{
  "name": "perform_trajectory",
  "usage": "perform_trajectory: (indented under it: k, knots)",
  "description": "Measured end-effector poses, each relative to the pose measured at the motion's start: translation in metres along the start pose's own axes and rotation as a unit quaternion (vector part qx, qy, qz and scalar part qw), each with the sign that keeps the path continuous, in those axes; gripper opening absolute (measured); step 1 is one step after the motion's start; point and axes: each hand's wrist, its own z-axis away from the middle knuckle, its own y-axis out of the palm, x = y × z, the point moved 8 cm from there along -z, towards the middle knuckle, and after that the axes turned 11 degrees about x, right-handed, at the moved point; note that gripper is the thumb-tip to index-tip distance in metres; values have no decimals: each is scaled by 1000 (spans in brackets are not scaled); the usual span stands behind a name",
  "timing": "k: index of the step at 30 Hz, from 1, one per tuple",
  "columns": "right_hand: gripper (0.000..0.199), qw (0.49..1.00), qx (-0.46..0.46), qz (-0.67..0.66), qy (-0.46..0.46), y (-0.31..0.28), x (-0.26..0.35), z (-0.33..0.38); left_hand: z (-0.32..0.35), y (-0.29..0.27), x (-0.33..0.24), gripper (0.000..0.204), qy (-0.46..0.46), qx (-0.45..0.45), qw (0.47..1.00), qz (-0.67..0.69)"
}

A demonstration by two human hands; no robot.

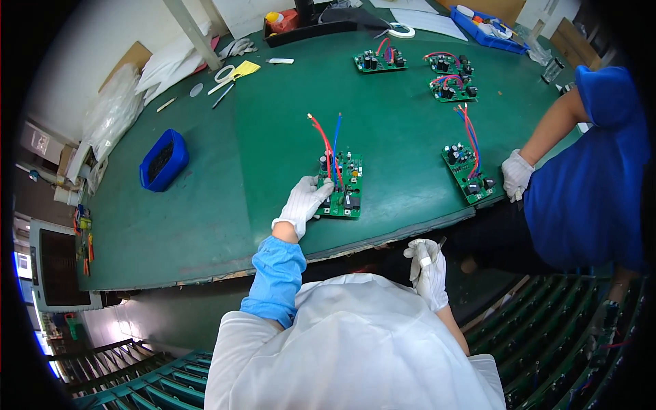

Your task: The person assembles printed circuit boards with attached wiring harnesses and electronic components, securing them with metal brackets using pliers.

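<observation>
A green circuit board [345,179] with red and blue wires standing up from it lies on the green table [273,123] near its front edge. My left hand [304,203], in a white glove, rests on the board's left edge and holds it there. Off the table's edge, near my chest, my gloved right hand [428,270] is closed around a small thin tool whose tip sticks up by the fingers.
A person in blue at the right rests a gloved hand [516,174] beside another wired board [468,171]. Three more boards [380,60] lie at the back. A blue bin [164,160] stands at left, scissors [229,74] and tape [401,30] further back.
</observation>
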Motion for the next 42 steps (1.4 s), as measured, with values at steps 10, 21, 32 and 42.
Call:
perform_trajectory:
  k: [10,21,32,42]
  knots:
    - [37,1000,18,-12,-19,12,8,-2,8,33,11,71,118,67,954,268]
    - [64,902,42,-394,-168,36,106,-24,116,61,-128,61,244,123,934,231]
    - [41,862,49,-504,-18,41,75,-17,117,76,-122,44,363,121,921,68]
    - [37,888,9,-459,-13,34,69,-22,109,82,-113,58,212,155,932,252]
